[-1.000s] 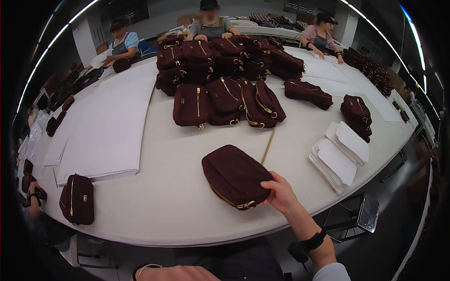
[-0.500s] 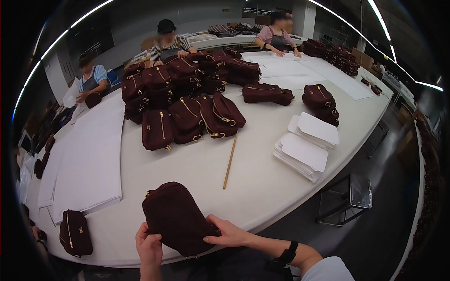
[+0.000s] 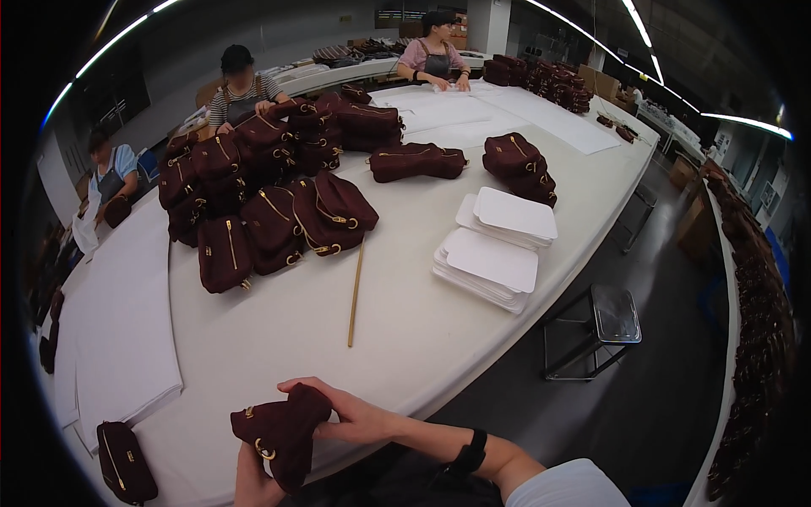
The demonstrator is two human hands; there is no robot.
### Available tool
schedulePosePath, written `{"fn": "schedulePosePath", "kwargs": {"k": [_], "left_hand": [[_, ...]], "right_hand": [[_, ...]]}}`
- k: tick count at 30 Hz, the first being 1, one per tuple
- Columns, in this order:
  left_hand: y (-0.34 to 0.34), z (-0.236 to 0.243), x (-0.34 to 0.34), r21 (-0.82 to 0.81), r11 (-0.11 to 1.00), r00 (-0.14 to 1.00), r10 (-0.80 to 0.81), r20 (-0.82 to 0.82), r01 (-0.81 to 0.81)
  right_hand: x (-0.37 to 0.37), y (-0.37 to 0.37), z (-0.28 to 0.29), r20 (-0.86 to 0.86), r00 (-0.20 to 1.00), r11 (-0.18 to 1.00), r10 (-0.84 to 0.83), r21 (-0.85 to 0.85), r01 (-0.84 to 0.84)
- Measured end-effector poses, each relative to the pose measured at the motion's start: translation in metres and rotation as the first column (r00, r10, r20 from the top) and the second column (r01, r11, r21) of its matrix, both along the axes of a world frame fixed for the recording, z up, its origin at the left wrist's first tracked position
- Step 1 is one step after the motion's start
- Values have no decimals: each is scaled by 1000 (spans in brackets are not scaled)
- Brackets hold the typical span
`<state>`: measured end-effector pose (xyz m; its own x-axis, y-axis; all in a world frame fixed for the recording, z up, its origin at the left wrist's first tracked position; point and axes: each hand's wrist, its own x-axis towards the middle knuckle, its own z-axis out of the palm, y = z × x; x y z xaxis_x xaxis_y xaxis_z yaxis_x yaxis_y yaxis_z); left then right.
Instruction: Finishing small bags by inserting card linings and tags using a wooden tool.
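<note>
A dark maroon zip bag is held tilted over the table's near edge, one end turned up with a gold ring and zip hardware showing. My right hand grips its upper right side, fingers behind and thumb in front. Beneath the bag, my left hand supports the lower end, its fingers partly hidden. Another maroon bag with a gold zip lies at the near left corner. A thin tan stick rests on the table beyond my hands.
Stacked maroon bags fill the table's far left. Piled white rounded cards lie to the right, near more bags. Large white sheets cover the left side. A stool stands right of the table; several people work around it.
The held bag has been turned from its broad plain face to its end with the ring, and bunched. My right hand has moved up along it. The whole view has shifted.
</note>
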<state>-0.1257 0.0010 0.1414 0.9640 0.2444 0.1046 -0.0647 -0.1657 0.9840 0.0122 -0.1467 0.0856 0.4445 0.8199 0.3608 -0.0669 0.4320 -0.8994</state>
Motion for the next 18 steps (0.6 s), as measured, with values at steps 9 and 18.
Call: {"fn": "schedulePosePath", "kwargs": {"k": [9, 18], "left_hand": [[30, -68, -16, 275, 862, 904, -420, -87, 427], [-26, -120, 29, -575, 793, 939, -324, -119, 200]], "right_hand": [[17, -35, -17, 317, 947, 965, -41, -233, 120], [18, -49, -19, -95, 980, 875, -176, -471, 112]]}}
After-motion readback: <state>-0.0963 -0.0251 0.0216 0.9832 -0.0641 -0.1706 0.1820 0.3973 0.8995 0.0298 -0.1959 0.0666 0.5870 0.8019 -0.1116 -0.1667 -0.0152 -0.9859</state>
